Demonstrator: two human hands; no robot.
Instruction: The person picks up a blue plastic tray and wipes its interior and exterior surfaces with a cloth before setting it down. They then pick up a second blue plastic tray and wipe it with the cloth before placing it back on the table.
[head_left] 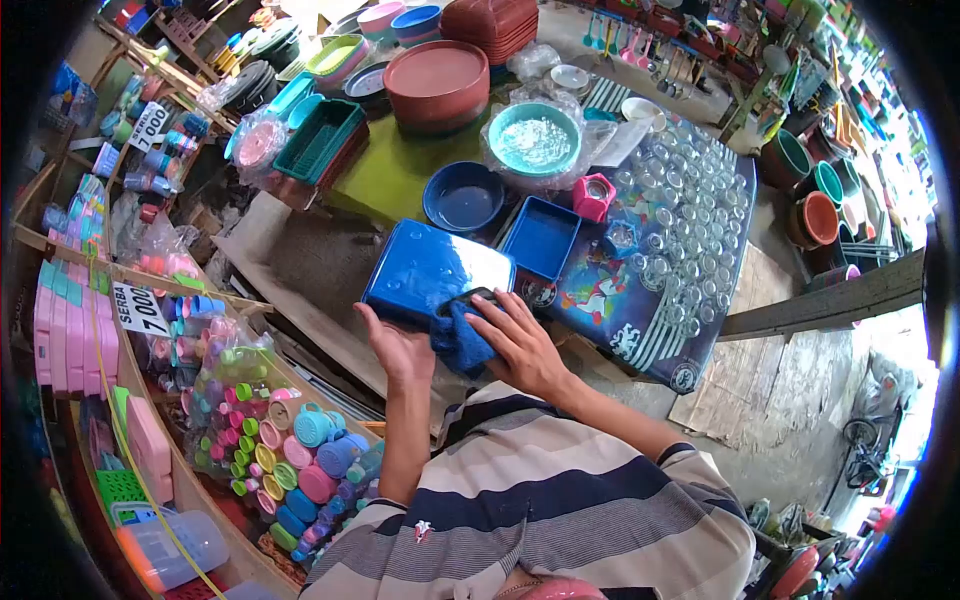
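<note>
A shiny blue square plastic tray [430,268], upside down and tilted, is held up in front of me. My left hand [395,345] grips its near lower edge. My right hand [520,340] presses a blue cloth [462,338] against the tray's near right corner. A second blue square tray [541,238] lies right side up on the table just beyond, and a round dark blue bowl [464,196] sits behind it.
The stall table [390,175] carries many small clear glasses [680,230], a pink faceted box [592,195], a wrapped teal bowl [534,138], brown basins [437,82] and a green basket [322,140]. Shelves at left hold pastel cups [310,450] and price signs [140,308].
</note>
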